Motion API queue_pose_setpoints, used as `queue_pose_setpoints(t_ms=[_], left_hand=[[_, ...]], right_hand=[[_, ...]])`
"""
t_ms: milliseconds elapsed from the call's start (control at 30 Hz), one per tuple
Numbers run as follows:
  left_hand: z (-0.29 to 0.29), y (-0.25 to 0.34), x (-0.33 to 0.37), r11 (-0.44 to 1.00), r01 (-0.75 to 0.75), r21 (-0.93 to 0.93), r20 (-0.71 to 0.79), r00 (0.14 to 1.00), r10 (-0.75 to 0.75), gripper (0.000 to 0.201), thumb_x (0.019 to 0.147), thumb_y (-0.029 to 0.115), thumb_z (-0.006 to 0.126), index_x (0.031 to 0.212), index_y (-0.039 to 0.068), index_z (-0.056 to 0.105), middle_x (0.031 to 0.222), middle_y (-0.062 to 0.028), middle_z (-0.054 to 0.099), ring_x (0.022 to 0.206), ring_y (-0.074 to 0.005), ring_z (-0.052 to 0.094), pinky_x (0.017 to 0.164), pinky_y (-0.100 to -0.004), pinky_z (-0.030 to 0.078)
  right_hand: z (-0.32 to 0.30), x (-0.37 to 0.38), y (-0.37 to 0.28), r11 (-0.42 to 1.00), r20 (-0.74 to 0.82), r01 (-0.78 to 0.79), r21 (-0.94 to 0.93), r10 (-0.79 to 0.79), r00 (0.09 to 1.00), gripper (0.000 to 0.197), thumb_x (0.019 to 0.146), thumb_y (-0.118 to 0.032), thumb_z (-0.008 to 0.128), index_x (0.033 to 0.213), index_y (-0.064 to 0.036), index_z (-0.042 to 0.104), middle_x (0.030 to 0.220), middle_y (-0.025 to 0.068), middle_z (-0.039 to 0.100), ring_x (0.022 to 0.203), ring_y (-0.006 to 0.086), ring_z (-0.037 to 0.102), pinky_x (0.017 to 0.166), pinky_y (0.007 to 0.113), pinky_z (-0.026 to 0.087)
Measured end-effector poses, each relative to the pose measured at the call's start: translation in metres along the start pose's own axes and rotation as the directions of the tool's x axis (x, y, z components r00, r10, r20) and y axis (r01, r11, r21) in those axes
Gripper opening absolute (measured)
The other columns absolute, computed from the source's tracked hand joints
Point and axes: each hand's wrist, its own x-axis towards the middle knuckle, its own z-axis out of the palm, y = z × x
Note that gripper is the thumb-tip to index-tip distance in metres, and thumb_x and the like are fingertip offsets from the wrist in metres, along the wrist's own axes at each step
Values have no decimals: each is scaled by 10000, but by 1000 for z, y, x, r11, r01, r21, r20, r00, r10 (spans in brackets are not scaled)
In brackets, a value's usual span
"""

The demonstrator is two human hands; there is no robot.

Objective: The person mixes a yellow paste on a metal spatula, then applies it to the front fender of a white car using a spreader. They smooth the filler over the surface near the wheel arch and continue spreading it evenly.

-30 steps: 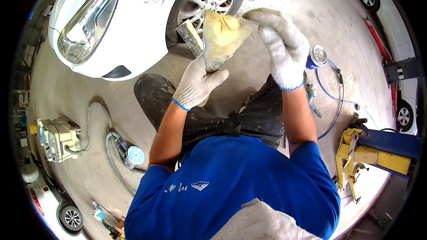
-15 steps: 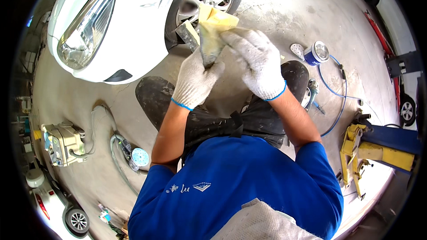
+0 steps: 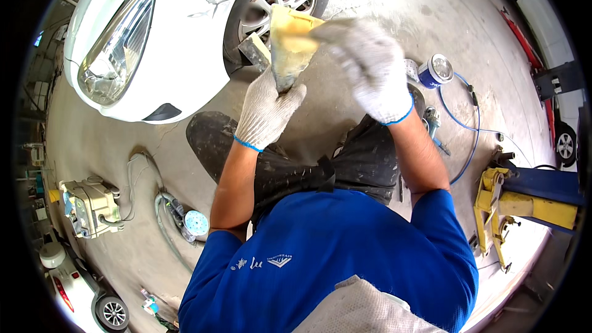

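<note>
The left hand [image 3: 266,111] squeezes a yellow board [image 3: 288,43] and a scraper [image 3: 254,50] up in front, the blurry right hand [image 3: 369,68] touches its top, and a loose squeeze might drop it.

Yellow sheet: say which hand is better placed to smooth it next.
Right. The left hand already grips the yellow sheet and the grey block from below, while the right hand, blurred, lies at its upper edge, free.

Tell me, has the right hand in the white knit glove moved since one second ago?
Yes. The right hand has moved down and right, away from the white car's front wheel, toward the blue can.
</note>
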Motion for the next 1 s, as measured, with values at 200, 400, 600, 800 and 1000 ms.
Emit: queue_pose_setpoints(t_ms=[200, 400, 600, 800, 1000], left_hand=[[-8, 17, -4, 993, 33, -117, 75, 997, -24, 265, 907, 93, 736, 1158, 15, 701, 866, 4, 682, 722, -61, 577, 654, -246, 489], [-11, 5, -5, 991, 48, -121, 47, 998, -43, 335, 894, 124, 750, 1190, -15, 674, 871, -83, 695, 758, -155, 599, 747, -332, 524], [-2, 5, 6, 999, -11, 41, -46, 999, 13, 304, 915, 119, 714, 1176, -28, 661, 875, -141, 697, 734, -207, 610, 744, -343, 527], [3, 2, 3, 1000, -6, -15, -20, 1000, 6, 297, 913, 122, 696, 1155, -40, 644, 848, -180, 693, 773, -300, 691, 747, -401, 539], [3, 8, 4, 998, -9, 66, -23, 1000, 10, 272, 902, 144, 728, 1132, 4, 687, 914, -71, 741, 826, -147, 675, 776, -332, 532]], right_hand=[[0, -2, 20, 939, -24, -188, 287, 203, 979, 385, 899, 49, 583, 1242, -52, 724, 1125, 152, 743, 985, 302, 737, 879, 361, 594], [-2, -17, 39, 957, -13, -285, -54, 285, 958, 455, 820, 107, 570, 1215, -57, 725, 1103, 169, 723, 983, 331, 720, 865, 373, 587], [13, -25, -5, 998, -21, -33, -58, 32, 999, 518, 742, 98, 575, 1214, -63, 715, 1072, 155, 724, 947, 341, 714, 872, 412, 598], [1, -20, 7, 979, -116, -202, 6, 202, 972, 478, 757, 51, 624, 1205, -82, 721, 1082, 144, 712, 986, 341, 696, 839, 418, 593], [6, -11, -9, 998, 44, -67, 18, 66, 997, 360, 826, 8, 648, 1168, -69, 728, 971, 136, 703, 906, 353, 701, 801, 432, 589]])
